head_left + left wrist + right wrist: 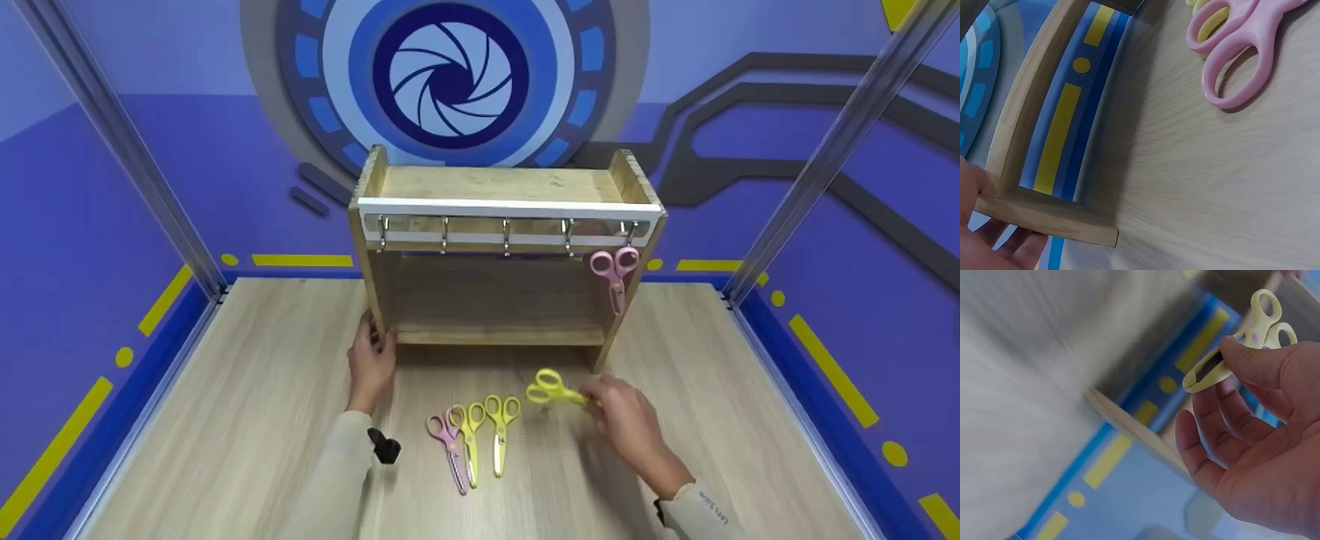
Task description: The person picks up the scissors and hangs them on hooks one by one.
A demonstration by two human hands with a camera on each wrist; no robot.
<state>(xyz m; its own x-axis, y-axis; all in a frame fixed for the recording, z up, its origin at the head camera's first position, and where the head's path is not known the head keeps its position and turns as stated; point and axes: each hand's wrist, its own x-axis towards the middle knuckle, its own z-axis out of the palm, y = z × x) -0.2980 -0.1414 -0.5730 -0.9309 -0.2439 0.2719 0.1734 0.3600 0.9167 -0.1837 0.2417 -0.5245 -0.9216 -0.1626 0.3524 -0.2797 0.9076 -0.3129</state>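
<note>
Your right hand [626, 420] pinches one pair of yellow scissors [564, 392] at the blade end, thumb against fingers, in front of the wooden rack [499, 337] near its right end. Your left hand [373, 367] grips the foot of the rack's left side, thumb on one face and fingers on the other.

Watch that pinch: the handles stick out unsupported, so a loose hold could let the scissors swivel or slip. A careless lift could also knock the hanging pink scissors [616, 285] off the rightmost hook [632, 232], and a bump against the rack would probably shift it should your left hand slacken.

The finger loops point to your left and slightly away from you; the blade tip points right, into your fingers. The long axis thus runs roughly sideways, more or less along the rack's front. The scissors seem to be off the tabletop [750, 420], though how high is hard to judge from above.
</note>
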